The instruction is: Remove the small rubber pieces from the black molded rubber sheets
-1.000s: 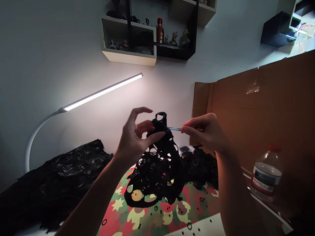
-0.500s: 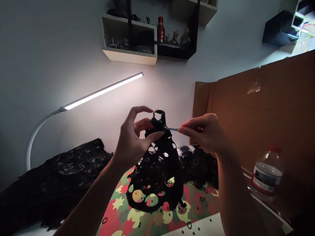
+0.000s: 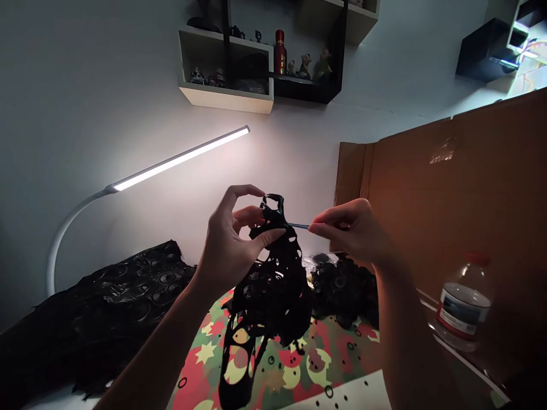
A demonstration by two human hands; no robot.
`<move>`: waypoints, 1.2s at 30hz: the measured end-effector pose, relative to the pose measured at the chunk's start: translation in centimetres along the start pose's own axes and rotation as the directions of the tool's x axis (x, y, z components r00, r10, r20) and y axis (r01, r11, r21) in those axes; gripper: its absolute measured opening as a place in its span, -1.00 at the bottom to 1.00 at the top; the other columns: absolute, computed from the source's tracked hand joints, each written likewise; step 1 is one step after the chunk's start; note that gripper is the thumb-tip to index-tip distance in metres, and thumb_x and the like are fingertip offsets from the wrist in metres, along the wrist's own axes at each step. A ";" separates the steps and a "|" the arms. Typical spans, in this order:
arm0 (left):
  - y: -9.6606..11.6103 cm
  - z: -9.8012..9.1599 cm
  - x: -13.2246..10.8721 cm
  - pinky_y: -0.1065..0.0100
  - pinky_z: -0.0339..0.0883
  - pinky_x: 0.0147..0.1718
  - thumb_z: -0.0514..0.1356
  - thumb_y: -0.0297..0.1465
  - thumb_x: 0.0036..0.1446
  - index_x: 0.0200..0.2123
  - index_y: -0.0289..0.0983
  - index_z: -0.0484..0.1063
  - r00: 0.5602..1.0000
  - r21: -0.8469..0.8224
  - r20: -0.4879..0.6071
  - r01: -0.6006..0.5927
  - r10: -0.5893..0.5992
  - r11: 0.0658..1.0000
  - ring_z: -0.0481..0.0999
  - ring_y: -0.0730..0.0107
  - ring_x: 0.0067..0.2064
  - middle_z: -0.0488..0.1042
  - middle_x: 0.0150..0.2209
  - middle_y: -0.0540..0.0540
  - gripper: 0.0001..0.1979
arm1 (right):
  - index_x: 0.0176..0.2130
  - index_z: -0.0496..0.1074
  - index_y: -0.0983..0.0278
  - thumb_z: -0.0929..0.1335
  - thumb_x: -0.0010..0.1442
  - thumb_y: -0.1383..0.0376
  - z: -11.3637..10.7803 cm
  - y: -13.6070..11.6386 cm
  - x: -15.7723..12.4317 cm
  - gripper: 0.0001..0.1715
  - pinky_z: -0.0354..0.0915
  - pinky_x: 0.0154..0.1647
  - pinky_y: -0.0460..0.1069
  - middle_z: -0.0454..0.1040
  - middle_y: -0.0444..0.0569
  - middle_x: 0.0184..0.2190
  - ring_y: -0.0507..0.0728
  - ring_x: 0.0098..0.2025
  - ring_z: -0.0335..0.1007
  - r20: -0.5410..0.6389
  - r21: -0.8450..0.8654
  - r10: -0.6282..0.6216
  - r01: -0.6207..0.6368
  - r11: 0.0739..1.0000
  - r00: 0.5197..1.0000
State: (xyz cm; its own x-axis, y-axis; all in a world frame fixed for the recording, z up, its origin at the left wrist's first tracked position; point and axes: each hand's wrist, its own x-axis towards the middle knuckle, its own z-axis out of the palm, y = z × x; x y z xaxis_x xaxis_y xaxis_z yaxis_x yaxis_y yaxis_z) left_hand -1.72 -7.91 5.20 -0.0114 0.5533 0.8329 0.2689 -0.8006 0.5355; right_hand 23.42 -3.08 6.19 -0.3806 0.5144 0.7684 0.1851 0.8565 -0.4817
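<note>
Two bottles carry writing, neither readable: on the clear bottle (image 3: 464, 302), right of the black web (image 3: 273, 285), a blue, white and red label (image 3: 459, 313) has print too small to make out, and on the red bottle (image 3: 280, 52), high above the web in the wall shelf (image 3: 226, 101), the gold marks are blurred. Figurines (image 3: 305, 66) stand beside that red bottle, also above the web. The web itself hangs between the two hands, over the patterned cover (image 3: 196, 376) of the bench, its ragged lower edge dropping to a long loop at its near left. The left hand (image 3: 233, 242), at the web's upper left, pinches it between thumb and fingers, the index finger arched up beside the ring at its top. The right hand (image 3: 352, 230), right of the web, grips a slim shiny tool (image 3: 298, 226) between thumb and fingertips; the tool's far end meets the web, its tip hidden there. Pale wall (image 3: 299, 154) gives open room above the web, up to the shelf, with the lamp (image 3: 179, 159) slanting at its upper left. A cardboard panel (image 3: 453, 210) bounds the space right of the web. Close by on that side lies a black heap (image 3: 346, 287); left of the web, past the left forearm, spreads a crumpled black sheet (image 3: 141, 285).
</note>
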 end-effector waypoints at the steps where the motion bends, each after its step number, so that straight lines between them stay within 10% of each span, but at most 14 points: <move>1: 0.0 0.0 0.0 0.07 0.60 0.02 0.59 -0.32 0.08 0.10 -0.12 0.43 1.000 0.008 0.000 0.005 -0.005 1.000 0.71 0.20 -0.19 0.60 -0.32 0.05 -0.41 | -0.41 0.72 0.26 0.64 0.20 -0.05 0.1 -0.1 0.0 -0.55 -0.04 -0.57 -0.02 0.21 -0.20 -0.65 -0.03 -0.57 -0.02 0.000 -0.006 0.009 -0.009 1.000 1.000; 9: -1.1 0.3 0.1 0.16 0.56 -0.06 0.56 -0.37 0.10 0.03 -0.12 0.33 0.993 0.035 -0.117 0.030 -0.026 0.999 0.67 0.28 -0.23 0.62 -0.27 0.04 -0.44 | -0.39 0.66 0.25 0.45 0.45 -0.02 2.5 -0.5 0.5 -0.49 -0.01 -0.44 0.03 0.18 -0.20 -0.65 0.00 -0.54 -0.06 -0.061 -0.425 -0.145 0.106 0.899 0.988; 18: -2.9 0.3 0.8 0.30 0.58 -0.35 0.62 -0.32 -0.05 -0.02 -0.14 0.28 0.947 -0.260 -0.086 0.280 -0.311 0.924 0.69 0.23 -0.26 0.69 -0.25 -0.05 -0.34 | -0.48 0.39 0.23 0.29 0.56 0.09 6.2 -0.5 1.7 -0.43 -0.16 -0.37 0.07 0.15 -0.16 -0.63 0.06 -0.51 -0.22 -0.048 -0.714 -0.140 0.064 0.697 0.989; 31: -3.4 -0.3 1.0 0.38 0.51 -0.44 0.64 -0.34 -0.06 0.00 -0.14 0.34 0.873 -0.400 0.384 0.451 -0.302 0.798 0.63 0.36 -0.39 0.71 -0.19 -0.10 -0.34 | -0.56 0.32 0.23 0.38 0.49 0.17 7.4 1.5 3.1 -0.42 -0.11 -0.39 0.08 0.11 -0.19 -0.65 0.05 -0.51 -0.22 -0.244 -0.537 0.001 -0.135 0.833 0.970; 36: -4.2 -1.0 1.7 0.37 0.59 -0.35 0.65 -0.34 -0.04 0.07 -0.16 0.39 0.896 -0.422 0.250 0.442 -0.367 0.791 0.70 0.31 -0.31 0.73 -0.11 -0.17 -0.31 | -0.46 0.59 0.29 0.53 0.35 -0.10 5.0 1.3 2.7 -0.41 -0.10 -0.50 0.04 0.18 -0.19 -0.64 0.00 -0.55 -0.07 -0.089 -0.244 0.130 -0.149 0.958 0.987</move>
State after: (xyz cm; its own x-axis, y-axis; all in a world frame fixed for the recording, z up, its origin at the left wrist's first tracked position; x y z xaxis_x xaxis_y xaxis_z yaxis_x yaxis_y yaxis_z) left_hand -3.83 -3.83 4.56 0.1323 0.8469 0.5151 -0.1990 -0.4864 0.8508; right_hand 18.11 -0.76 5.47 -0.2711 0.6234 0.7334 0.4550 0.7544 -0.4731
